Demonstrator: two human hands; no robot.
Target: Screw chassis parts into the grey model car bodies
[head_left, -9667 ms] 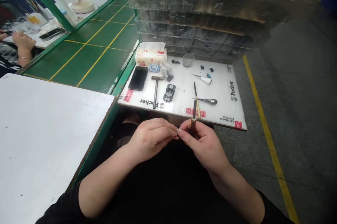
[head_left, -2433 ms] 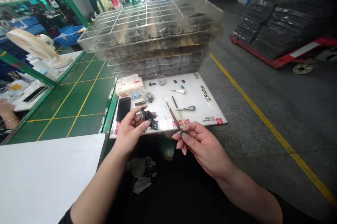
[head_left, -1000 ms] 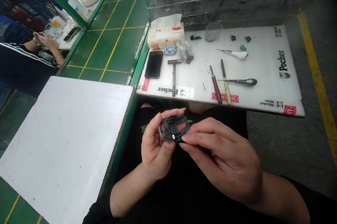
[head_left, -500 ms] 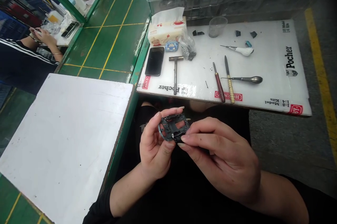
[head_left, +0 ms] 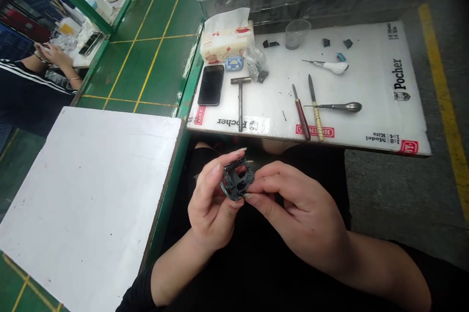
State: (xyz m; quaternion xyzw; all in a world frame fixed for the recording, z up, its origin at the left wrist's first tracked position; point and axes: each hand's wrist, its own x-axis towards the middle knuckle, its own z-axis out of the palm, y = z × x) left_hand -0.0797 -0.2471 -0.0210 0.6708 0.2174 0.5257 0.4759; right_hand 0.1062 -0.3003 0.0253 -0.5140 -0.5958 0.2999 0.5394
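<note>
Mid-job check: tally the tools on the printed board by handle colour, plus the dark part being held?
Red-handled tool: 1
Cream-handled tool: 1
White-handled tool: 1
Bare metal: 2, the T-shaped tool and bulb-ended tool
Dark held part: 1
Total: 6

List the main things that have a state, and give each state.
Dark part, held, tilted
Left hand, closed on the part
Right hand, fingertips pinching its edge
Phone, flat, screen dark
Tissue pack, open, tissue protruding
Clear cup, upright
Plastic bag, crumpled
T-handled tool, lying flat
Silver-handled pick, crossing yellow-handled blade
</note>
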